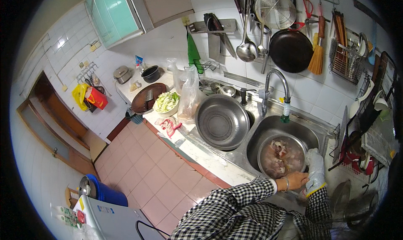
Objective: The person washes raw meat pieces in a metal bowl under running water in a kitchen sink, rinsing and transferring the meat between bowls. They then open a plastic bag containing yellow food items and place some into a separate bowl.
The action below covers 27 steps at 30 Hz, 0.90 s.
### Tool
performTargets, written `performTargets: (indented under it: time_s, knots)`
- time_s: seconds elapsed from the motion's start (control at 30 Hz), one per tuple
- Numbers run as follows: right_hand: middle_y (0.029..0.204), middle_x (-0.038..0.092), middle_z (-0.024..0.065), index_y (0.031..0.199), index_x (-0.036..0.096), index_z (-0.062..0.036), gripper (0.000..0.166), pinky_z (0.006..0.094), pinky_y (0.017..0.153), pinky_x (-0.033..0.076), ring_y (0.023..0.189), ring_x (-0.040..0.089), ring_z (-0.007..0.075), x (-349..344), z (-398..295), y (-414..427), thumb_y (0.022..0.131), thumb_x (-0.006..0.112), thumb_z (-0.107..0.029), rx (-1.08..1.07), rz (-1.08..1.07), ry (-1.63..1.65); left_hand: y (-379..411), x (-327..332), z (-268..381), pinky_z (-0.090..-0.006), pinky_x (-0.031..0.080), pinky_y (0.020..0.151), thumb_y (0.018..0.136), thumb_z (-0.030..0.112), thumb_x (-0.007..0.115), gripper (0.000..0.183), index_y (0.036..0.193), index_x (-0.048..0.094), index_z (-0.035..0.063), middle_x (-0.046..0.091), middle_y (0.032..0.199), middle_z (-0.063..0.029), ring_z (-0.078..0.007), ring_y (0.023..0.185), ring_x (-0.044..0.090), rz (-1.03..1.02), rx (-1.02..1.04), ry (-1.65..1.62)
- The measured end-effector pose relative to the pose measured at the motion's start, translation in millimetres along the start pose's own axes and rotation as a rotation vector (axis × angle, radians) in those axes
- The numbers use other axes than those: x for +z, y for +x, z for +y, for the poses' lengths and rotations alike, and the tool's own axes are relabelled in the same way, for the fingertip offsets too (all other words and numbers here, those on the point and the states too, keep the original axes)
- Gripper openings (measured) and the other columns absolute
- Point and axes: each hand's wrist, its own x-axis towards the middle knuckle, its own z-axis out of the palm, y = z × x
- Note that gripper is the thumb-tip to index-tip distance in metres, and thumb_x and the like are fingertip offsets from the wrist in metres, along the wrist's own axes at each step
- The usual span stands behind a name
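Note:
My left hand, bare and with a bracelet at the wrist, pinches the side of the glove on my other hand. That whitish knit glove has a yellow cuff and seems to have a thin clear plastic layer over it. My right hand is inside it, fingers pointing away from me beside the basin's right rim; how far they are bent is hidden. Just left stands a round metal basin in the sink. It holds pieces of raw meat in cloudy, pinkish water.
A curved faucet with a green-tipped nozzle overhangs the sink. Left of it lies a large grey metal bowl. Further along are clear plastic bags, a bowl of chopped cabbage and a cleaver on a round board. A dish rack stands right.

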Motion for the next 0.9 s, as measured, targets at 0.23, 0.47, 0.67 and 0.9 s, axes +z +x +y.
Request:
performTargets:
  time_s: [0.23,0.47,0.67,0.9]
  knots:
    - [0.094,0.064,0.0076,0.104,0.062,-0.0018,0.023,0.0315,0.082,0.049,0.091,0.061,0.0205,-40,63,-12,0.095,0.048,-0.018,-0.286,-0.140,0.124,-16,-23,-24,-0.0447,0.048,0.084,0.098,0.028,0.044,0.034,0.114,0.058,0.0023,0.063,0.106,-0.0209,-0.0383,0.095,0.061,0.153,-0.071,-0.030]
    - [0.095,0.065,0.0176,0.103,0.063,-0.0022,0.026,0.0381,0.083,0.050,0.094,0.062,0.0335,-55,30,-77,0.093,0.046,-0.020,-0.722,-0.240,-0.646,-25,-44,-23,-0.0297,0.050,0.072,0.099,0.028,0.047,0.031,0.109,0.063,0.0023,0.065,0.088,-0.0071,-0.0145,0.078,0.060,0.068,-0.184,-0.170]
    - [0.094,0.063,0.0217,0.100,0.061,0.0003,0.038,0.0390,0.074,0.050,0.087,0.063,0.0366,-80,36,-104,0.096,0.040,-0.031,-0.074,-0.204,-0.248,-18,-52,-11,-0.0250,0.048,0.057,0.100,0.023,0.048,0.024,0.100,0.063,0.0041,0.062,0.079,-0.0032,-0.0113,0.066,0.058,-0.012,-0.250,-0.287]
    - [0.083,0.057,0.0198,0.091,0.055,-0.0020,0.011,0.0404,0.072,0.047,0.080,0.059,0.0379,-136,75,-155,0.085,0.051,-0.010,-0.543,-0.019,-0.659,-11,-42,-20,-0.0254,0.049,0.055,0.100,0.025,0.048,0.026,0.099,0.061,0.0026,0.061,0.076,-0.0029,-0.0115,0.062,0.058,-0.070,-0.320,-0.449]
